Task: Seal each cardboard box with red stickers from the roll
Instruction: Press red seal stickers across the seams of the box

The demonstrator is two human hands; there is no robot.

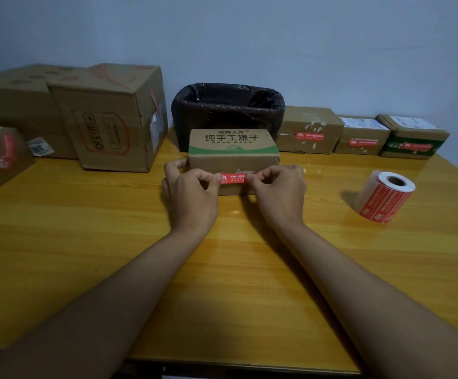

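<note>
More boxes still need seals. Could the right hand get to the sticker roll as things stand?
Probably yes: the sticker roll lies right of the right hand over bare table, but that hand pinches a red sticker.

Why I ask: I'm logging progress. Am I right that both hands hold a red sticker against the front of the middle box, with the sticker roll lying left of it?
Not quite. The head view shows both hands, left hand and right hand, holding the red sticker against the middle box, but the sticker roll lies to its right.

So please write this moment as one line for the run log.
step: applying sticker | hands: left hand and right hand pinch red sticker at front of cardboard box | sticker roll: on table, right
</note>
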